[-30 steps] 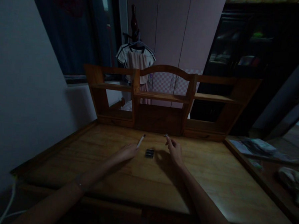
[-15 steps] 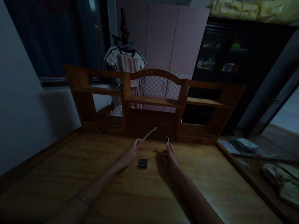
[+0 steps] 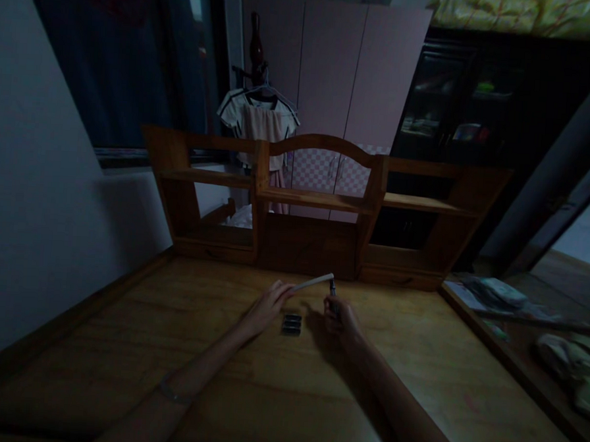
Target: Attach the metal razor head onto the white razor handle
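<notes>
My left hand (image 3: 269, 304) is closed on one end of a thin pale stick (image 3: 313, 284), which slants up to the right. My right hand (image 3: 342, 319) wraps round a slim dark-handled tool (image 3: 333, 293) held nearly upright. The stick's far end meets the tool's top, or lies just in front of it; I cannot tell which. Dim light hides the tool's exact kind. Between and below the hands, a small block of dark bars in several rows (image 3: 292, 324) lies on the wooden table (image 3: 266, 397).
A wooden shelf unit (image 3: 317, 197) stands along the table's far edge. A white wall (image 3: 61, 235) borders the left side. Past the raised right edge lie papers (image 3: 501, 292) and a pale cloth item (image 3: 588, 381). Clothes (image 3: 263, 117) hang behind the shelf.
The stick has swung lower and to the right, bringing its far end to the top of the tool. Both hands sit slightly lower, and the camera view has shifted a little left.
</notes>
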The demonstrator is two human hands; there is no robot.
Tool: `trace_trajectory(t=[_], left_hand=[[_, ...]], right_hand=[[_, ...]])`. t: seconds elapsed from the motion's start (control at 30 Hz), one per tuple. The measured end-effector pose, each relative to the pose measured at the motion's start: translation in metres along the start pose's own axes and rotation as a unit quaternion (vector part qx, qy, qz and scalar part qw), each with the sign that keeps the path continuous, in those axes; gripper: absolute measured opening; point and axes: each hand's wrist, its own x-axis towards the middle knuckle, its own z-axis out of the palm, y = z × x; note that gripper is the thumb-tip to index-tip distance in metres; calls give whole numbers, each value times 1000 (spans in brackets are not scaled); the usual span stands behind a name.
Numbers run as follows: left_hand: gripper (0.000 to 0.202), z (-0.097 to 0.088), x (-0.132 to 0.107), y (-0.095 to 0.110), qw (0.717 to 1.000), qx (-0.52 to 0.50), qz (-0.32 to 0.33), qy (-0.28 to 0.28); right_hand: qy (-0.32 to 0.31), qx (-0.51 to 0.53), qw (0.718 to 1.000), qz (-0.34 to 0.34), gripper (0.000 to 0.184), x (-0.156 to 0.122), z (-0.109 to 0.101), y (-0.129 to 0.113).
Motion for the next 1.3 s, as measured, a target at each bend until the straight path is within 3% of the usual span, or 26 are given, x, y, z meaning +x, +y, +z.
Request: trace_trajectory(t=[0.23, 0.4, 0.57, 0.83, 1.03, 1.2, 1.3], left_hand=[[34, 5, 0, -11, 1000, 23, -11, -4], [35, 2, 1, -19, 999, 20, -34, 18], [35, 5, 1, -13, 1000, 5, -18, 3], [35, 4, -2, -15, 997, 66, -44, 23], [35, 2, -1, -13, 999, 38, -11, 9], [37, -1, -1, -17, 997, 44, -43, 36], [38, -3, 0, -16, 999, 29, -27, 31]], right_hand=[[-36, 17, 999, -2, 27, -20, 15, -14], [-74, -3, 997, -18, 33, -20, 15, -15], [-101, 1, 995, -13, 36, -17, 13, -13], [-82, 1, 994, -65, 37, -24, 20, -11], [-66, -16, 996, -57, 38, -21, 17, -11], [-57, -23, 995, -82, 38, -20, 15, -12], [-44, -28, 995, -84, 38, -21, 17, -13]])
